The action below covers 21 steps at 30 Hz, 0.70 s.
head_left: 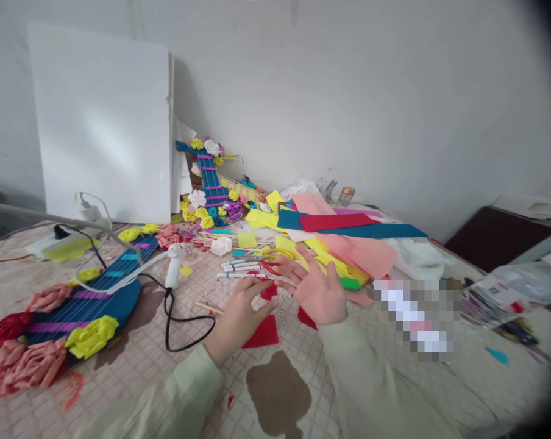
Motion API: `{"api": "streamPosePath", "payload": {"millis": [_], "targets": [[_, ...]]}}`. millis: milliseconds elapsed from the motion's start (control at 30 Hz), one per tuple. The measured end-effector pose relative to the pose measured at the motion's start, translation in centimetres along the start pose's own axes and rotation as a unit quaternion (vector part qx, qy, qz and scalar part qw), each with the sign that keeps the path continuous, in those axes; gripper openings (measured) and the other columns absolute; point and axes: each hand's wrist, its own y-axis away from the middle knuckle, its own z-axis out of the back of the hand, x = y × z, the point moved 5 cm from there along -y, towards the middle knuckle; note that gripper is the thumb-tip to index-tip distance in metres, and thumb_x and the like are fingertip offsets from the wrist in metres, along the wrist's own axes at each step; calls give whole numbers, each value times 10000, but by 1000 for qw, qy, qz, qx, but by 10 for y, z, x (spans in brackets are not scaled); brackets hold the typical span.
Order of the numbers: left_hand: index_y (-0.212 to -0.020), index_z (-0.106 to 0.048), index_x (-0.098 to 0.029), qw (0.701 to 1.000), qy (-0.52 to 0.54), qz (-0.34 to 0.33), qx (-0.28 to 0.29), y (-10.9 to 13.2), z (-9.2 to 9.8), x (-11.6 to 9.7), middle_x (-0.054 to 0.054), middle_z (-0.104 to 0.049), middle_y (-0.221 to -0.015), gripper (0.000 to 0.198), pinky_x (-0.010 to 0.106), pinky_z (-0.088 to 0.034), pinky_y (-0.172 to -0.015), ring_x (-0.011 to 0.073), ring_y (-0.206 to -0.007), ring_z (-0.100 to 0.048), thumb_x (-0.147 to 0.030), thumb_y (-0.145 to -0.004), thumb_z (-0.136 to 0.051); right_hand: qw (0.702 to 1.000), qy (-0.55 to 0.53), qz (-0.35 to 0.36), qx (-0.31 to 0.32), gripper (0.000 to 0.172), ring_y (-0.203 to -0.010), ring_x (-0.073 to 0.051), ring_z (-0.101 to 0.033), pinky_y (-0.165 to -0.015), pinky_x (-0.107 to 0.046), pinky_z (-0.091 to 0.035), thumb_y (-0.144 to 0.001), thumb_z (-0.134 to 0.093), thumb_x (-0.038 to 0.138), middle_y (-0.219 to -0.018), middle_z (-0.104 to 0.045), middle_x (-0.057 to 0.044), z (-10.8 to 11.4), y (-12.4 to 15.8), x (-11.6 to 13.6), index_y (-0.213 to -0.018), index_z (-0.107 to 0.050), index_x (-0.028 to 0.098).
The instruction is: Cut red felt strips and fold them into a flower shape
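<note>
- Left hand (240,310): thumb and forefinger curved about a small red piece (269,291); whether they pinch it cannot be told.
- Right hand (320,297): unclenched, fingers spread, nothing visibly held.
- Red piece: probably light, soft, easily creased; best taken by an edge.
- Below the grip: red sheet (264,335).
- Beyond: pens (241,266), crowding the fingertips.
- Left: white corded tool (174,268), its black cord (184,350) looping near the wrist.
</note>
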Motion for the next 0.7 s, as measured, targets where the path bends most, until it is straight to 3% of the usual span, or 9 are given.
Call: {"api": "streamPosePath", "payload": {"millis": [200,367,533,700], "targets": [[-796,-637,-184,1000,6,6,17,-5,-11,-2,49,-562,-781,138,295,-402,-710,175,-767,-509,-252,-741,-531,999,29,-16,-7,697,-1073,-242,-452,-833,-453,-358,-710,-60,676,-1185,-475,-95,-1,2,-2,-1267,-183,276],[-712,-643,-180,999,35,32,14,-3,-8,3,37,-578,-704,144,274,-405,-652,156,-682,-519,-244,-743,-518,999,28,-15,0,688,-1071,-240,-454,-843,-457,-350,-708,-71,677,-1170,-490,-89,2,0,-1,-1255,-213,284],[-655,-649,-182,995,78,67,-1,10,16,-5,31,-592,-676,163,257,-416,-616,150,-660,-537,-269,-728,-533,1000,-11,15,-25,628,-1059,-253,-461,-852,-475,-338,-731,-137,646,-1145,-504,-100,22,-6,5,-1190,-334,266],[-613,-653,-207,992,76,100,9,44,53,-15,12,-580,-608,137,239,-417,-541,139,-586,-533,-302,-683,-584,999,-27,2,-30,589,-1062,-258,-453,-815,-495,-363,-746,-148,621,-1173,-476,-101,35,-9,8,-1165,-357,264]]}}
